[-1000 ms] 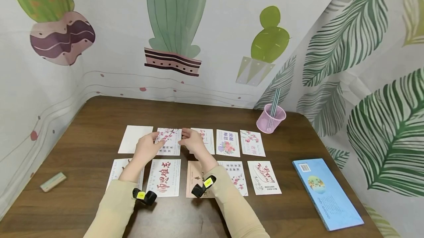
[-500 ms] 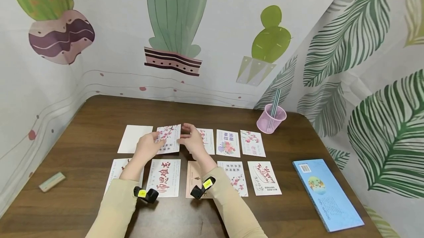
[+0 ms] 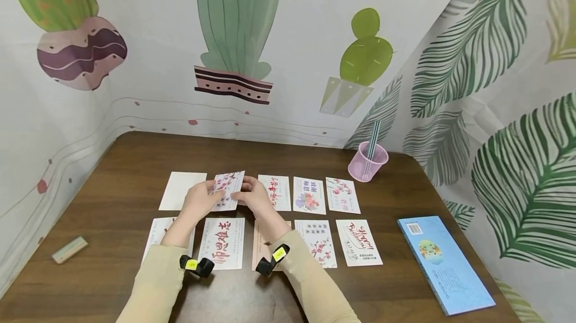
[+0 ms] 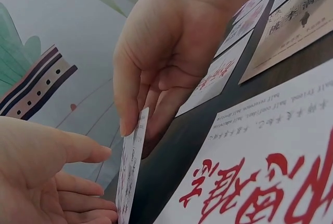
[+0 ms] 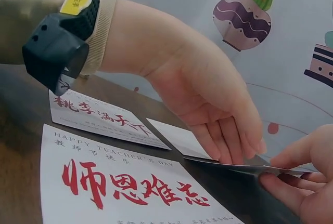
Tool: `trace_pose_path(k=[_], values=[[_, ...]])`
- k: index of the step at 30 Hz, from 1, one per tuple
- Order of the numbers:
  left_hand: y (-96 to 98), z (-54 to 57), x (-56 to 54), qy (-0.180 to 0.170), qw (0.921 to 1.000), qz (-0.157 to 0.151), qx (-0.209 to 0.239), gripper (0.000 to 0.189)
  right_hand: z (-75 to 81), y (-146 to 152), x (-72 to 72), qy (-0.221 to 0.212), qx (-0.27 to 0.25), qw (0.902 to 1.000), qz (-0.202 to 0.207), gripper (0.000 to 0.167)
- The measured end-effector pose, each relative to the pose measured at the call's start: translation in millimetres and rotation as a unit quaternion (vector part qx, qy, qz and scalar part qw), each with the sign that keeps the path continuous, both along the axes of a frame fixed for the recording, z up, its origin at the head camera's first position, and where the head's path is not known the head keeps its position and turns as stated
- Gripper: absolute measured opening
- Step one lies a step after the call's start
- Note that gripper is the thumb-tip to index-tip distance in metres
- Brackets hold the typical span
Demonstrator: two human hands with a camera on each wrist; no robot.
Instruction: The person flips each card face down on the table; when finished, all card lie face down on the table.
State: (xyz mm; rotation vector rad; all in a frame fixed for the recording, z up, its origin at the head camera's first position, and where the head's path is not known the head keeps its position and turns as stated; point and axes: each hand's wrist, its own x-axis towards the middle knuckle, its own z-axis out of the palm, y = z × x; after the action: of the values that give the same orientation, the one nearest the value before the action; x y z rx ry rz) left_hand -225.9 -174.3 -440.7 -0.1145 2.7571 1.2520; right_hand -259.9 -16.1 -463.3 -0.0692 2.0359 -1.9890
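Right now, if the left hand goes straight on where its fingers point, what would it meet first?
Probably the left hand would meet the blossom card, which it seems to touch; beyond is the right hand, pinching that card. Exact depth is unclear.

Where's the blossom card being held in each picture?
Head: blossom card, left of centre, between left hand and right hand.
Left wrist: blossom card, bottom, left of centre, steeply tilted.
Right wrist: blossom card, right of centre, nearly edge-on.
Shared landmark: white card with four large red characters.
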Motion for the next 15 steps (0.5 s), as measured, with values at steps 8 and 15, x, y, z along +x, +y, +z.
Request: trace_pose_path(k=[8, 15], values=[[0.6, 9.1, 2.4, 0.097, 0.9946, 0.036, 0.013, 0.05, 4.6, 1, 0.1, 0.021, 0.012, 0.9992, -0.032, 0.049], [10.6, 20.9, 7.9, 0.153, 0.9861, 0.051, 0.038, 0.046, 14.7, 2, 4.9, 0.058, 0.025, 0.9971, -0.042, 0.047]])
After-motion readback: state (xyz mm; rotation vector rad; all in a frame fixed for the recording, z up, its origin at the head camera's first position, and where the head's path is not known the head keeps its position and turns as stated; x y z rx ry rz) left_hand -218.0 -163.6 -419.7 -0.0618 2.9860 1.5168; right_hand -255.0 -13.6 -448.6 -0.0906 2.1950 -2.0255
